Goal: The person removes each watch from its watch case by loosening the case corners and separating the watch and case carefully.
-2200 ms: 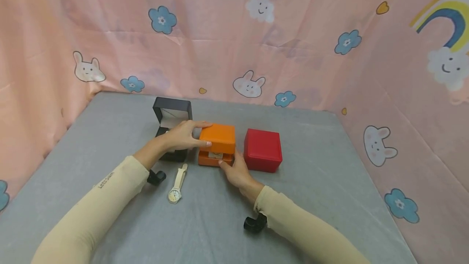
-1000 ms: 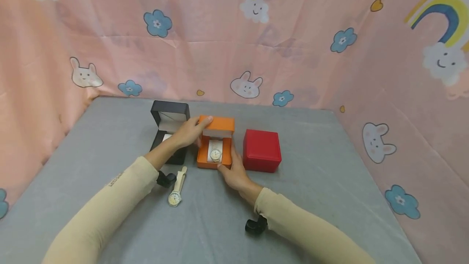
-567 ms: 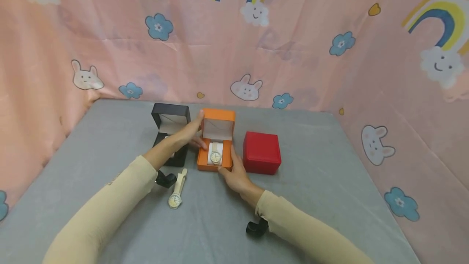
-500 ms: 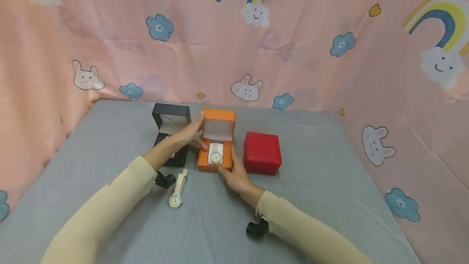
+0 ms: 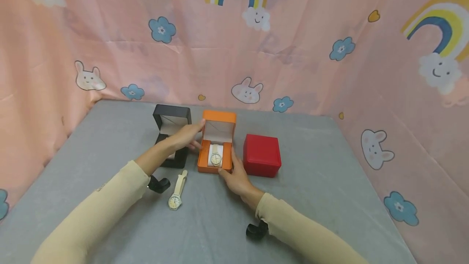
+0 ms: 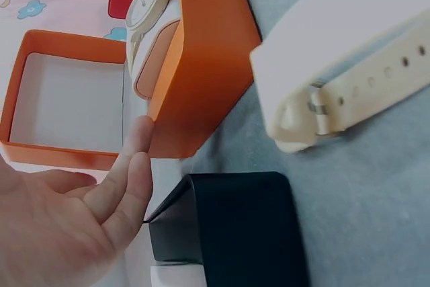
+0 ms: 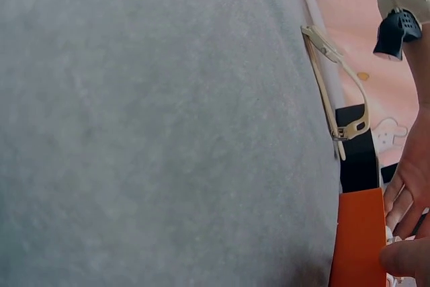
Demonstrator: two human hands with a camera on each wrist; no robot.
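An orange watch box (image 5: 210, 170) stands with its lid (image 5: 220, 115) raised upright. Inside it, a cream-strapped watch (image 5: 215, 158) sits round a white cushion. My right hand (image 5: 237, 179) holds the box's front right corner, thumb (image 7: 403, 258) on the front and fingers along the right side. My left hand (image 5: 183, 137) is at the box's left side with fingers extended; in the left wrist view its fingertips (image 6: 141, 132) are at the box's edge, though contact is unclear. A second cream watch (image 5: 175, 201) lies loose on the grey cloth in front.
Left of the orange box stands an open black watch box (image 5: 172, 111), partly hidden behind my left hand. A closed red box (image 5: 262, 156) is on the right, close to my right hand. A pink patterned curtain (image 5: 205, 60) hangs behind the grey-covered table (image 5: 311, 199).
The orange lid has swung up from nearly closed to upright, uncovering the watch inside. My left hand has come off the lid and drawn slightly left. My right hand has stayed on the box.
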